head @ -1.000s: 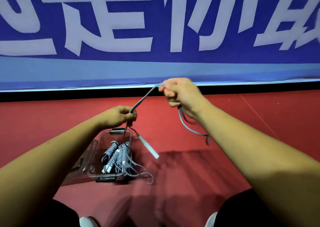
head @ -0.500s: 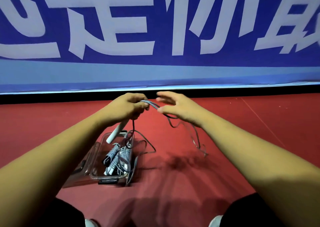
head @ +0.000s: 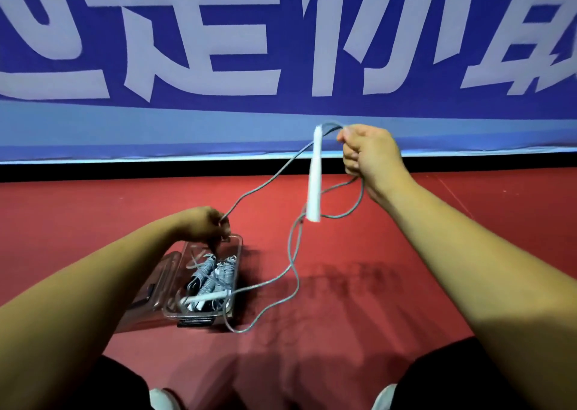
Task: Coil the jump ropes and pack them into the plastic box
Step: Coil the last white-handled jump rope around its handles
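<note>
A grey jump rope (head: pixel 293 253) runs between my two hands. My right hand (head: pixel 370 152) is raised and grips the cord near one white handle (head: pixel 313 178), which hangs straight down beside it. My left hand (head: pixel 203 225) is low, just over the far end of the clear plastic box (head: pixel 235 272), and pinches the cord. The rope's slack loops down across the red floor to a second white handle (head: pixel 206 298) lying across the box. Inside the box lie coiled grey ropes (head: pixel 207 273).
The box's clear lid (head: pixel 156 284) lies against its left side. A blue banner with large white characters (head: pixel 281 50) stands along the floor's far edge. My knees and white shoe tips (head: pixel 162 398) show at the bottom.
My hands were close together at the cord; now the right has risen to the right with a handle dangling, and the left has dropped to the box. The rope stretches out between them.
</note>
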The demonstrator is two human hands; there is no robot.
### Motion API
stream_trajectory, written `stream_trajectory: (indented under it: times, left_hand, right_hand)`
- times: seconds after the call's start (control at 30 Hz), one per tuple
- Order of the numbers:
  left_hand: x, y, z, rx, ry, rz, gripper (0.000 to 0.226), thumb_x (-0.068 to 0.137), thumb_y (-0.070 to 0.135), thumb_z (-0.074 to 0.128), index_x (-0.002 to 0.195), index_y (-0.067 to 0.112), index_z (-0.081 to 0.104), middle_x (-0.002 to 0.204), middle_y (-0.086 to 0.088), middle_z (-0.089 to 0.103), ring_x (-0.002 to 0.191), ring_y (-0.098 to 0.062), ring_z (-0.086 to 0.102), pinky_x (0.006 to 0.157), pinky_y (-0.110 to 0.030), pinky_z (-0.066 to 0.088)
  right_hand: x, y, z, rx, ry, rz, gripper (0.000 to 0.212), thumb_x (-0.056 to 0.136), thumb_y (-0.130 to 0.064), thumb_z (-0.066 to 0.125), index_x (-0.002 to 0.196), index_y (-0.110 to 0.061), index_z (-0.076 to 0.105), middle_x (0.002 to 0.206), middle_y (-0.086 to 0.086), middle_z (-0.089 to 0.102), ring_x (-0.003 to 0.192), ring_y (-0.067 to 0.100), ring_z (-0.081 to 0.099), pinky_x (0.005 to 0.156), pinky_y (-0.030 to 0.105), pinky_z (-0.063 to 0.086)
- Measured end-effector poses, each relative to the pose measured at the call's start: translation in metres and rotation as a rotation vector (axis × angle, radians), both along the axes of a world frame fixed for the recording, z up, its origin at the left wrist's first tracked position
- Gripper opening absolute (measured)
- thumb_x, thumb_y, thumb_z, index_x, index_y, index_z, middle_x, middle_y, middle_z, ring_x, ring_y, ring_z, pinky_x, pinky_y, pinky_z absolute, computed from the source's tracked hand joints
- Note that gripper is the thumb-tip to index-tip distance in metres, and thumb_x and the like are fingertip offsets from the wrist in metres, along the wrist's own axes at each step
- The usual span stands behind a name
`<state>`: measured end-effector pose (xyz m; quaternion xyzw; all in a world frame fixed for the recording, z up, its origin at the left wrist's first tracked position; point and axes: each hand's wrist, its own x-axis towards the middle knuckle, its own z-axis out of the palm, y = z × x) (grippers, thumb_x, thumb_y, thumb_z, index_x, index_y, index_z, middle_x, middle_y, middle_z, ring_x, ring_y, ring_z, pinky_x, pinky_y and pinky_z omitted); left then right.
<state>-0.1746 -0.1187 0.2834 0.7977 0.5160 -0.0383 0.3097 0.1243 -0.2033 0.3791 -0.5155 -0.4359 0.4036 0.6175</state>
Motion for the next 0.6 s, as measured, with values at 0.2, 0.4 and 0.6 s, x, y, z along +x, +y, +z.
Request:
stream_trajectory:
  times: [0.2, 0.4, 0.6]
  left_hand:
    - [0.033, -0.019, 0.044, -0.127, -0.540, 0.133, 0.021, 0.103, 0.013, 0.047, 0.085, 0.006, 0.055, 0.053, -0.003, 0.049, 0.050, -0.022, 0.052, 0.054, -0.028, 0.035]
    - [0.075, -0.056, 0.080, -0.115, -0.625, 0.003, 0.019, 0.104, 0.014, 0.045, 0.092, 0.003, 0.055, 0.051, -0.002, 0.044, 0.046, -0.023, 0.055, 0.052, -0.026, 0.042]
    - [0.092, -0.051, 0.066, -0.055, -0.470, 0.104, 0.015, 0.100, 0.009, 0.051, 0.088, 0.003, 0.058, 0.044, 0.000, 0.046, 0.034, -0.018, 0.050, 0.044, -0.023, 0.036]
  right_hand:
    - [0.019, 0.010, -0.031, -0.182, -0.694, -0.104, 0.023, 0.089, -0.011, 0.055, 0.069, -0.007, 0.064, 0.051, 0.003, 0.051, 0.042, 0.013, 0.040, 0.049, 0.026, 0.030]
    - [0.015, 0.006, -0.050, -0.494, -0.919, 0.118, 0.017, 0.088, -0.001, 0.051, 0.095, 0.002, 0.066, 0.086, 0.015, 0.072, 0.070, 0.023, 0.068, 0.062, 0.030, 0.053]
    - [-0.026, -0.009, -0.029, -0.368, -0.153, 0.413, 0.023, 0.097, -0.022, 0.053, 0.111, -0.007, 0.064, 0.102, 0.010, 0.070, 0.097, 0.024, 0.067, 0.082, 0.032, 0.047]
